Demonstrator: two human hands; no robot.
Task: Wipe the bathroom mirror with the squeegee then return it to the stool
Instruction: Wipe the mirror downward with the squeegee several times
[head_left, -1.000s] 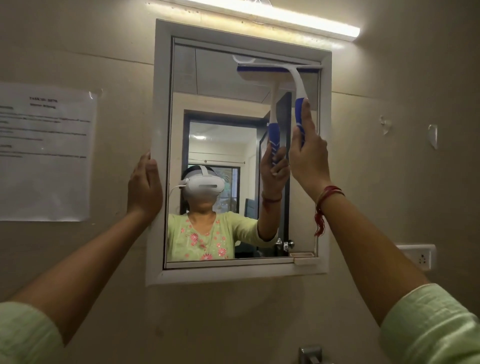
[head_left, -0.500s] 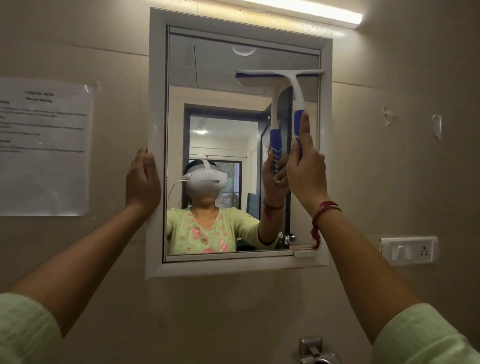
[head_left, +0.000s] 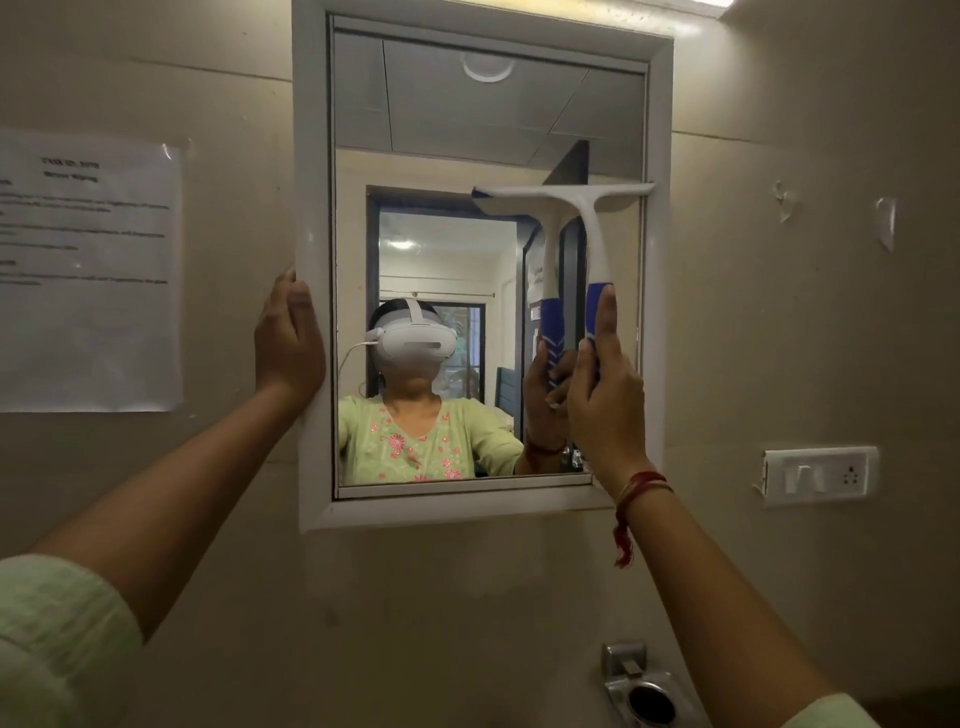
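Observation:
A white-framed mirror hangs on the beige wall in front of me. My right hand grips the blue handle of a white squeegee. Its blade lies flat against the glass on the right half, about a third of the way down the mirror, reaching the right frame. My left hand is wrapped around the mirror's left frame edge at mid height. The glass reflects a person in a green top and the squeegee. The stool is out of view.
A printed paper sheet is stuck to the wall on the left. A white switch and socket plate sits right of the mirror. A metal holder juts from the wall below. Bits of tape mark the right wall.
My right hand has drawn the squeegee down the right side of the glass from the top edge to about a third down. My left hand stays on the frame.

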